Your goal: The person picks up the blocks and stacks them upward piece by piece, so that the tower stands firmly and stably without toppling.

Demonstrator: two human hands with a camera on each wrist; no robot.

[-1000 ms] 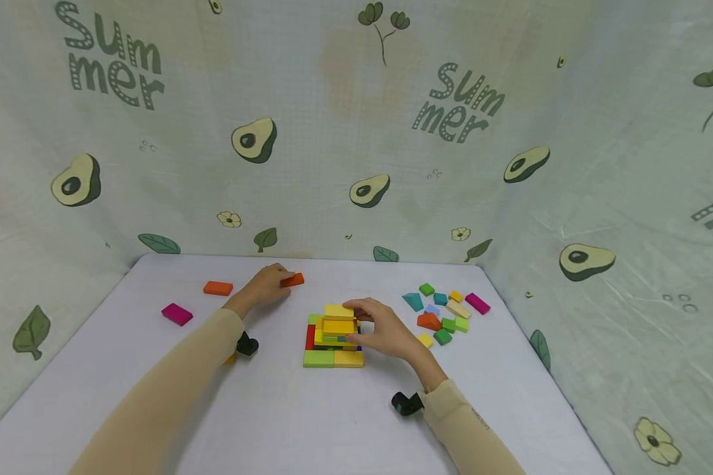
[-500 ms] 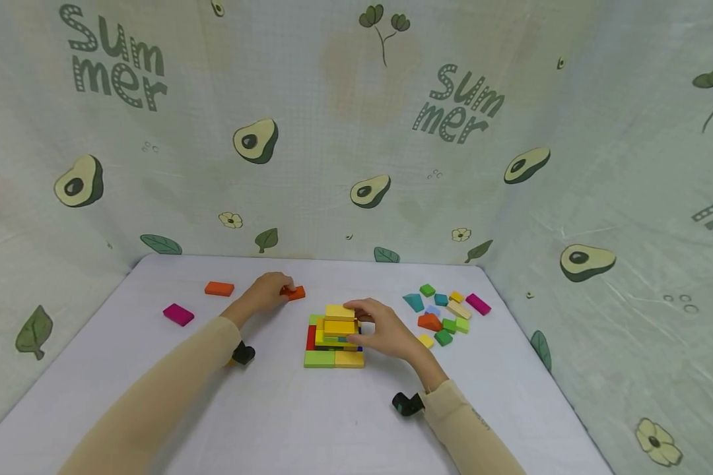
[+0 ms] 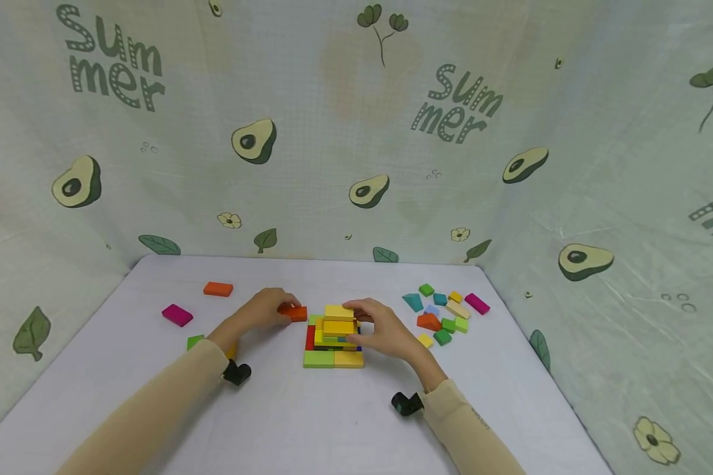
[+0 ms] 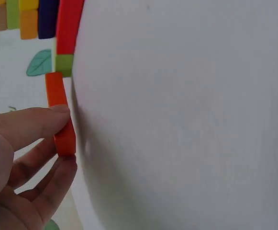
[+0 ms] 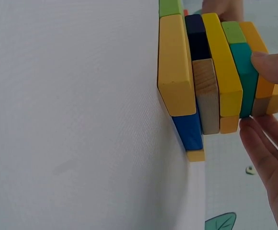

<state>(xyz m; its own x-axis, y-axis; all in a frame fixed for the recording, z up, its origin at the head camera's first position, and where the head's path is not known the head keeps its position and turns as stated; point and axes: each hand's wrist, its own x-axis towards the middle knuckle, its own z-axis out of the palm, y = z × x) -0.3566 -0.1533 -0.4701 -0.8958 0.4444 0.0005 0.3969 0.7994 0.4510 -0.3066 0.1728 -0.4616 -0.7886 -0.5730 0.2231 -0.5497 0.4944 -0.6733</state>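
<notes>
My left hand (image 3: 266,309) pinches an orange block (image 3: 297,314) between thumb and fingers, just left of a stepped tower of coloured blocks (image 3: 319,359). In the left wrist view, the thumb lies across the orange block (image 4: 56,91), whose far end is close to a light green block (image 4: 63,64) in the tower's bottom layer. At the tower's right side, my right hand (image 3: 380,326) holds the upper layers between thumb and fingers. The right wrist view has the thumb (image 5: 272,67) against an orange block (image 5: 254,38), above a teal block (image 5: 244,72).
Several small blocks lie at the right, among them a red-orange one (image 3: 429,321) and a magenta one (image 3: 478,303). On the left are an orange block (image 3: 218,289) and a magenta block (image 3: 177,315). A green block (image 3: 195,341) shows beside my left forearm.
My left hand has brought the orange block nearer, from the back of the table to the tower's left side. My right hand stays at the tower.
</notes>
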